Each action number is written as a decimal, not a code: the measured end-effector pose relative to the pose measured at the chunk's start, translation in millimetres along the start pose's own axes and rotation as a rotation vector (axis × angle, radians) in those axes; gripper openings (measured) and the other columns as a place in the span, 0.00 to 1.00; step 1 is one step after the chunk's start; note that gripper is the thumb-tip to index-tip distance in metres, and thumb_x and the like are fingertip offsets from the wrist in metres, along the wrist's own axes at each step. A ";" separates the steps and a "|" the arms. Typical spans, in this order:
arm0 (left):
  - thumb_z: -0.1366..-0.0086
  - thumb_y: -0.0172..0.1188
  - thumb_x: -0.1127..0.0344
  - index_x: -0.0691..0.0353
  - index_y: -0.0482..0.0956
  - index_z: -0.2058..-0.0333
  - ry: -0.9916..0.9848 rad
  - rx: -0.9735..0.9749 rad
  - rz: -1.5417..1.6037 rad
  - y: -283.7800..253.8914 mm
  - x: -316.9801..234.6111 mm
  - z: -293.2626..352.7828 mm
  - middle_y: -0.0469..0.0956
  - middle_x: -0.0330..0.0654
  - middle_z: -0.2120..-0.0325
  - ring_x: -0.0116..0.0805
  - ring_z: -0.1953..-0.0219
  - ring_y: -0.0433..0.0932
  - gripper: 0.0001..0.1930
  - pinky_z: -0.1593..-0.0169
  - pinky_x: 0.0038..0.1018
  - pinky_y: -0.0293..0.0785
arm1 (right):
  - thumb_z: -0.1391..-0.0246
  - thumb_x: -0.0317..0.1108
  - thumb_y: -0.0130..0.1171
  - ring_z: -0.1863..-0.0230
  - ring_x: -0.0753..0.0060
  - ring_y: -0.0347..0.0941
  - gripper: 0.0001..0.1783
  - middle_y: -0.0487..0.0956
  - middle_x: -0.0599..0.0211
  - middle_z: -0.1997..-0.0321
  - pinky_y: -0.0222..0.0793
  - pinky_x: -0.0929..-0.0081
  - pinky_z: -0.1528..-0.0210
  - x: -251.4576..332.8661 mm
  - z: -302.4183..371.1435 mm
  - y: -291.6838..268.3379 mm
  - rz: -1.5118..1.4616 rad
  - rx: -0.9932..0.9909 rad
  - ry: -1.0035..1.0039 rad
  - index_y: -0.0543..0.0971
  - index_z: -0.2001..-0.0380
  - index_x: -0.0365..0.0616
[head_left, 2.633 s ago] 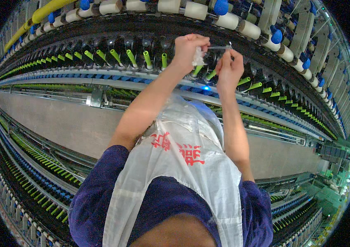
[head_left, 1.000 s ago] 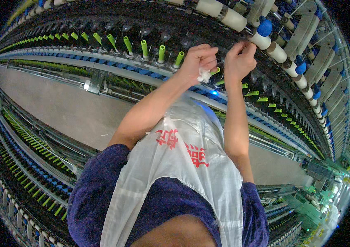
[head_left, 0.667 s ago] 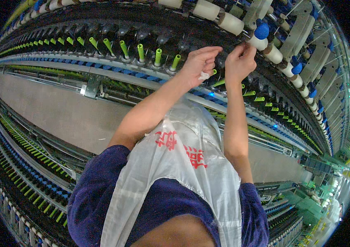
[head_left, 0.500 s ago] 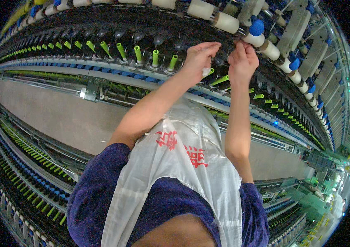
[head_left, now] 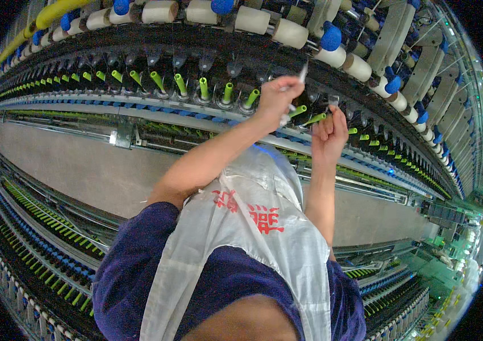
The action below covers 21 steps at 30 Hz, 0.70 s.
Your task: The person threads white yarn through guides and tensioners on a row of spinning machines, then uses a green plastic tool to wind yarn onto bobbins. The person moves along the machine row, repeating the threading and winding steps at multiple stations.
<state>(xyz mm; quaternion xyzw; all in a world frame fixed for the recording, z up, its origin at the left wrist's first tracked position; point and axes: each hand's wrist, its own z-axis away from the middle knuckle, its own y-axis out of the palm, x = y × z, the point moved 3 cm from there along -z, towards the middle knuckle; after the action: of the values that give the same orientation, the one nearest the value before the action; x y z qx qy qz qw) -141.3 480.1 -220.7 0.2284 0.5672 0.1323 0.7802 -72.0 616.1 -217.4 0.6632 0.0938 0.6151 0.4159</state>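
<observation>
On a long spinning machine, my left hand (head_left: 277, 104) is closed in a pinch. A thin white wisp of fibre (head_left: 304, 72) sticks up from its fingertips, and a little white fluff (head_left: 285, 120) hangs under its palm. My right hand (head_left: 330, 134) is to the right, fingers curled, with its raised fingertips at a small pale, shiny part (head_left: 333, 101); whether they grip it is unclear. Between the hands, bright green tubes (head_left: 298, 111) stand tilted on the spindle row. White rollers (head_left: 290, 33) run above and beyond both hands.
Blue knobs (head_left: 331, 36) and grey metal arms (head_left: 392, 35) line the roller row. A yellow pipe (head_left: 59, 12) crosses the far left. Behind me lie a grey floor aisle (head_left: 71, 153) and another machine with green tubes (head_left: 48, 213).
My right hand has come down from the rollers to the small pale part above the green tubes. The white wisp now shows above my left fingertips. The whole view has shifted slightly.
</observation>
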 end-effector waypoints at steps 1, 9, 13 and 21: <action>0.46 0.64 0.66 0.62 0.78 0.62 0.061 -0.052 0.077 1.5 -1.3 -5.6 0.69 0.30 0.83 0.18 0.85 0.62 0.13 0.84 0.18 0.55 | 0.41 0.33 0.51 0.89 0.86 0.51 0.08 0.62 0.79 0.86 0.46 0.86 0.86 7.2 6.0 1.5 0.210 0.071 -0.014 0.75 0.64 0.40; 0.43 0.59 0.64 0.62 0.75 0.66 0.245 0.478 -0.583 -28.0 8.9 -4.4 0.67 0.32 0.83 0.22 0.81 0.64 0.09 0.78 0.25 0.63 | 0.45 0.34 0.57 0.87 0.83 0.70 0.12 0.76 0.68 0.83 0.61 0.84 0.85 61.6 96.8 53.7 1.198 0.876 0.567 0.80 0.59 0.44; 0.41 0.48 0.61 0.65 0.75 0.70 -0.599 1.045 -1.026 -145.7 61.9 76.3 0.74 0.45 0.78 0.40 0.78 0.70 0.12 0.72 0.39 0.67 | 0.59 0.28 0.58 0.78 0.66 0.77 0.13 0.77 0.51 0.80 0.68 0.68 0.81 21.2 147.0 102.1 1.608 1.632 0.159 0.80 0.65 0.41; 0.42 0.49 0.62 0.65 0.75 0.70 -0.533 1.153 -0.904 -147.9 152.0 113.9 0.75 0.47 0.78 0.41 0.77 0.71 0.12 0.72 0.39 0.67 | 0.55 0.28 0.54 0.67 0.67 0.79 0.09 0.81 0.68 0.72 0.73 0.69 0.72 -45.8 182.0 106.3 2.215 1.642 0.147 0.83 0.75 0.50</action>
<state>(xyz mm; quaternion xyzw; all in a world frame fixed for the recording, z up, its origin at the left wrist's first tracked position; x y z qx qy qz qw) 7.5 400.1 -392.1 0.3686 0.3780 -0.5737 0.6263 39.2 440.0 -161.6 0.4099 -0.1238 0.4239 -0.7981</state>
